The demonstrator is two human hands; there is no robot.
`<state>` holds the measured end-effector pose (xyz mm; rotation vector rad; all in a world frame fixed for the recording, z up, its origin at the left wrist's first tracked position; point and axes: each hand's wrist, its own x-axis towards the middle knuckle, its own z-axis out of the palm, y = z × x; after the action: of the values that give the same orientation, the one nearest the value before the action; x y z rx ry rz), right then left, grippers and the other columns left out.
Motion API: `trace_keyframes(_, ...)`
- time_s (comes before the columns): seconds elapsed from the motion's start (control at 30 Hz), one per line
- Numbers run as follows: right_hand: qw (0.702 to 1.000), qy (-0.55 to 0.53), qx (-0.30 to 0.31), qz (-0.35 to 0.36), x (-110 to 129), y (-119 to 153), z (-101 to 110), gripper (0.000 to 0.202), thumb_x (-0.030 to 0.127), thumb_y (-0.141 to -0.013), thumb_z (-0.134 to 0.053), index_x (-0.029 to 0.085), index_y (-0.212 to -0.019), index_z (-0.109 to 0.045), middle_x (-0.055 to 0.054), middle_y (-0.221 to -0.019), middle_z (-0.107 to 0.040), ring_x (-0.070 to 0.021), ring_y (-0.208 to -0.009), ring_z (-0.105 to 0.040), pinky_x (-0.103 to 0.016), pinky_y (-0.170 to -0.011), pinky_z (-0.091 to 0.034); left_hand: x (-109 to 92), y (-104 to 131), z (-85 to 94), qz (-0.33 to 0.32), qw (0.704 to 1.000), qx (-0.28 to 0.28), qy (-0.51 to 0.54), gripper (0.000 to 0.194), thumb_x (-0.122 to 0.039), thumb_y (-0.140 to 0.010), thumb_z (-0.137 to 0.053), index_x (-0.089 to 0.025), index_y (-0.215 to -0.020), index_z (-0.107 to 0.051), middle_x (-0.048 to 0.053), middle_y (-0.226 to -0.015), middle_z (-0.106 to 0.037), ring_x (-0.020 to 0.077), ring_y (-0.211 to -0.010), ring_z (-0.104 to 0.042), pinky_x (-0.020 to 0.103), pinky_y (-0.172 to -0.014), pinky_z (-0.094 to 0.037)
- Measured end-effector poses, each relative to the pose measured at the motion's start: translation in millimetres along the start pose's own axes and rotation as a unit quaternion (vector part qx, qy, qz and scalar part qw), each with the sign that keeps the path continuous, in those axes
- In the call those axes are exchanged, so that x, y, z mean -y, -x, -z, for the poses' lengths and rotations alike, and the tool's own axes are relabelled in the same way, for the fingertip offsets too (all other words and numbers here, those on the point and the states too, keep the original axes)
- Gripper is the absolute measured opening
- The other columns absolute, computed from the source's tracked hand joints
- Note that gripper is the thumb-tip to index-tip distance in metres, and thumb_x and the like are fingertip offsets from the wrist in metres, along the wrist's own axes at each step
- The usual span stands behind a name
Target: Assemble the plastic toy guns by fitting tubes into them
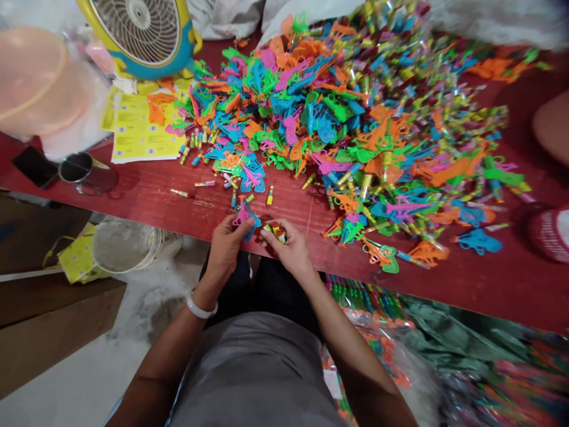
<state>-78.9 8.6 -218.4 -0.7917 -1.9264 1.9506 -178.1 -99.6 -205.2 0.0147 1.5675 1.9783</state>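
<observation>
Pink plastic piece (242,216) and blue plastic piece (253,227), one of each showing, are pinched in the left hand (226,242) over the near edge of the bench (291,193); the right hand (291,244) curls around small tubes (277,230), too hidden to count. From the hands, one fan (141,26) stands at eleven o'clock, one metal cup (88,173) at ten.

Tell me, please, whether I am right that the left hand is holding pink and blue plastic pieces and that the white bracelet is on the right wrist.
Not quite: the head view shows the white bracelet on the left wrist. The left hand is indeed holding pink and blue plastic pieces.
</observation>
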Motion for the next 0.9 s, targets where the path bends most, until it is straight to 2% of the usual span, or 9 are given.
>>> trace_keyframes(0.13,1.0,0.0,-0.011,-0.006,-5,0,-1,0.031,0.051,-0.083,-0.072,0.023,-0.091,-0.061,0.0,-0.074,-0.071,-0.0162,-0.06,-0.066,-0.028,-0.06,-0.052,2,3,-2.9,-0.004,1.0,-0.002,-0.009,0.027,-0.037,-0.066,-0.087,-0.018,-0.078,-0.073,-0.002,-0.073,-0.068,0.0095,-0.065,-0.056,0.023,-0.067,-0.045)
trace_keyframes(0.33,0.997,0.038,-0.056,0.022,-10,-1,-2,0.027,0.046,-0.083,-0.072,0.023,-0.085,-0.058,0.001,-0.072,-0.068,-0.0165,-0.062,-0.064,-0.028,-0.061,-0.05,5,6,-6.4,-0.006,1.0,-0.004,-0.015,0.024,-0.035,-0.069,-0.085,-0.018,-0.078,-0.072,-0.002,-0.074,-0.067,0.0094,-0.067,-0.056,0.022,-0.068,-0.045)
trace_keyframes(0.53,0.975,0.139,-0.14,0.099,-16,8,-18,0.018,0.042,-0.088,-0.062,0.024,-0.087,-0.061,-0.004,-0.09,-0.073,-0.021,-0.08,-0.068,-0.034,-0.077,-0.055,14,13,-18.4,-0.045,0.997,-0.057,0.012,0.02,-0.033,-0.074,-0.081,-0.019,-0.081,-0.069,-0.004,-0.076,-0.066,0.0095,-0.069,-0.057,0.022,-0.072,-0.047)
trace_keyframes(0.67,0.961,0.201,-0.122,0.148,-29,15,-24,0.014,0.031,-0.088,-0.054,0.025,-0.095,-0.064,-0.007,-0.092,-0.073,-0.0235,-0.086,-0.069,-0.036,-0.08,-0.056,22,17,-24.9,-0.054,0.995,-0.079,0.013,0.019,-0.033,-0.076,-0.08,-0.02,-0.079,-0.065,-0.005,-0.072,-0.063,0.0089,-0.065,-0.056,0.022,-0.069,-0.046)
trace_keyframes(0.73,0.954,0.224,-0.104,0.168,-29,13,-17,0.016,0.027,-0.088,-0.053,0.025,-0.098,-0.065,-0.007,-0.091,-0.073,-0.0236,-0.085,-0.07,-0.036,-0.078,-0.057,21,17,-27.7,-0.053,0.996,-0.069,0.004,0.019,-0.033,-0.077,-0.079,-0.02,-0.078,-0.065,-0.005,-0.072,-0.063,0.0093,-0.065,-0.056,0.022,-0.068,-0.047)
trace_keyframes(0.8,0.947,0.247,-0.089,0.185,-20,4,4,0.015,0.029,-0.09,-0.055,0.025,-0.098,-0.067,-0.006,-0.089,-0.073,-0.0225,-0.081,-0.069,-0.035,-0.075,-0.057,14,13,-29.6,-0.052,0.998,-0.027,-0.025,0.018,-0.034,-0.08,-0.077,-0.02,-0.081,-0.067,-0.002,-0.076,-0.066,0.0109,-0.07,-0.059,0.024,-0.072,-0.048)
trace_keyframes(0.87,0.929,0.277,-0.116,0.215,0,-11,36,0.016,0.034,-0.092,-0.059,0.025,-0.101,-0.068,-0.006,-0.091,-0.073,-0.022,-0.082,-0.069,-0.036,-0.076,-0.058,5,3,-28.9,-0.065,0.995,0.027,-0.067,0.018,-0.037,-0.085,-0.072,-0.02,-0.091,-0.069,0.001,-0.086,-0.07,0.0134,-0.078,-0.063,0.026,-0.078,-0.05)
trace_keyframes(0.9,0.914,0.291,-0.156,0.237,11,-20,55,0.019,0.037,-0.093,-0.061,0.025,-0.106,-0.068,-0.006,-0.096,-0.073,-0.0228,-0.088,-0.069,-0.038,-0.08,-0.057,1,-4,-27.1,-0.082,0.992,0.043,-0.09,0.02,-0.039,-0.088,-0.069,-0.021,-0.097,-0.069,0.003,-0.092,-0.071,0.0148,-0.084,-0.065,0.027,-0.081,-0.051)
